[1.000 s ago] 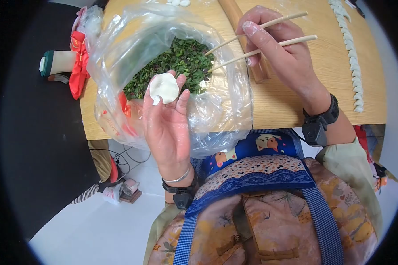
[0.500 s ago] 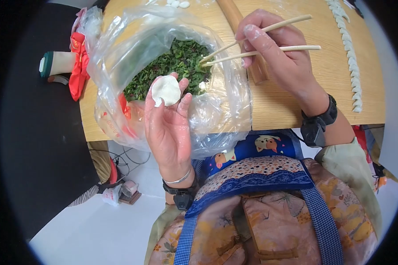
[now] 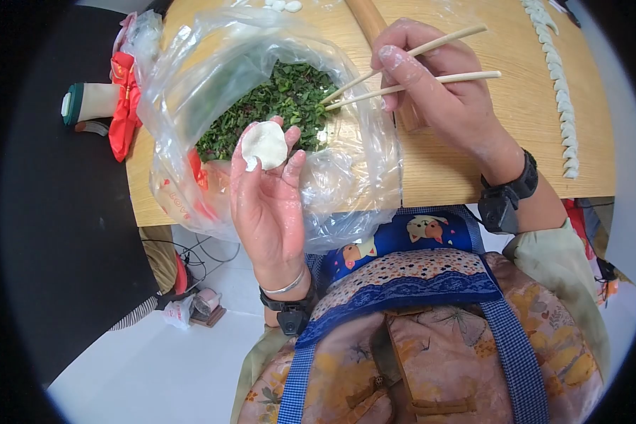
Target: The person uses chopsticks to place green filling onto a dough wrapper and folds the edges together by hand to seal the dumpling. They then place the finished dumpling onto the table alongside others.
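Observation:
A round white dough wrapper (image 3: 264, 145) rests on the raised fingers of my left hand (image 3: 270, 205), palm up, with the thumb at its lower edge. Behind it, chopped green filling (image 3: 275, 95) lies in a large clear plastic bag (image 3: 191, 78) spread open on the table. My right hand (image 3: 442, 85) grips a pair of wooden chopsticks (image 3: 449, 76), its fingers closed round them. Their tips touch the right side of the filling.
A wooden rolling pin (image 3: 369, 21) lies on the table (image 3: 459, 169), partly behind my right hand. Folded dumplings (image 3: 564, 99) form a long row at the right. Small dough pieces (image 3: 284, 6) sit at the top. A red bag (image 3: 124, 106) hangs at the left edge.
My right hand has shifted slightly left with the chopsticks, and the tips have moved a little in the filling. My left hand is almost unmoved, still with the wrapper.

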The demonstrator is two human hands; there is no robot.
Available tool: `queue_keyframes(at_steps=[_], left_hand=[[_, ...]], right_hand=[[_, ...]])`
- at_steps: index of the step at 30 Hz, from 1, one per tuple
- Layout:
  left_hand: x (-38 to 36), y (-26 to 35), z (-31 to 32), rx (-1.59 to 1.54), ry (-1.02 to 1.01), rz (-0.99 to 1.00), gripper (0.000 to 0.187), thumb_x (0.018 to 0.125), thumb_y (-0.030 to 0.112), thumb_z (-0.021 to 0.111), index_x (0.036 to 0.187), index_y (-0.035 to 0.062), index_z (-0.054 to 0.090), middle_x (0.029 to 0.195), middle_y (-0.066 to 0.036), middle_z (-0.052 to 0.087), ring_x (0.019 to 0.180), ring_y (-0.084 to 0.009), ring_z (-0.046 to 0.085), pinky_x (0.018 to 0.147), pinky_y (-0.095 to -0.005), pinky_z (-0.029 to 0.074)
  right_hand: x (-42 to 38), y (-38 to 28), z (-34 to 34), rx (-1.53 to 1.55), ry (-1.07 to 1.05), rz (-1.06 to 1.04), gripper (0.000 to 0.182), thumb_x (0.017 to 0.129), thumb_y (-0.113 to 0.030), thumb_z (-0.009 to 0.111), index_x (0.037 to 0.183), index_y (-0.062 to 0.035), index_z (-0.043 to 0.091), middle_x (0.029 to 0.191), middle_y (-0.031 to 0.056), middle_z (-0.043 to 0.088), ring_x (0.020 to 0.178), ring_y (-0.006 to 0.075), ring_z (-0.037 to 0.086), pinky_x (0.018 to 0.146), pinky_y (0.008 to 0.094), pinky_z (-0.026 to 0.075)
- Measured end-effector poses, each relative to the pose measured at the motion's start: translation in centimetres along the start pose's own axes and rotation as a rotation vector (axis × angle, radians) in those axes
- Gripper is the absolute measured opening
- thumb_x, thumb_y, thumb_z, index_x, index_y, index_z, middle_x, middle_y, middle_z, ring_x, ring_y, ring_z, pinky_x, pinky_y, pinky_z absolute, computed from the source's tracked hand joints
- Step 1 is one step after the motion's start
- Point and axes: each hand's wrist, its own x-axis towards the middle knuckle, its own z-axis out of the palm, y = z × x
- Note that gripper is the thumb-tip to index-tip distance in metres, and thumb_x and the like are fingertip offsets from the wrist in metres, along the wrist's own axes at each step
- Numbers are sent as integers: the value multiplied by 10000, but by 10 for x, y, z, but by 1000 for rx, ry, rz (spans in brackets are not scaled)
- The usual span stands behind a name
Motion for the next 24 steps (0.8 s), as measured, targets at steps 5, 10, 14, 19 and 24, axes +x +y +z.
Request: queue_keyframes(at_steps=[5,10,14,19,24], left_hand=[[0,1,-1,9,-8,3,435,943,111,497,1339,-45,407,1316,-253,478,1183,-355,531,934,-383,517],[1,0,6,-11,21,-35,447,932,78,468,1333,-100,384,1325,-262,472,1251,-386,472,1037,-431,443],[1,-1,6,-12,-42,-78,446,931,70,442,1328,-120,372,1331,-268,466,1270,-400,448,1072,-459,403],[0,-3,12,-7,-46,-113,434,941,67,413,1332,-115,362,1331,-278,460,1286,-414,427,1081,-484,385],[1,-2,12,-48,-49,-129,425,949,62,401,1334,-114,355,1342,-276,449,1288,-420,422,1082,-483,386]], right_hand=[[1,-2,-4,26,-1,-88,190,995,-134,466,931,15,565,765,42,550,628,87,557,582,219,469],[0,2,-4,155,58,-26,197,986,-163,502,925,16,553,702,28,572,597,63,562,537,193,460],[-1,-1,-2,253,136,-46,198,988,-163,491,935,20,546,725,50,581,620,85,576,573,214,490],[-1,2,-3,270,119,-80,187,985,-151,487,929,18,544,754,61,585,641,88,575,591,219,496],[-2,1,-3,242,93,-105,177,983,-139,480,926,17,543,764,66,583,645,94,575,594,223,498]])
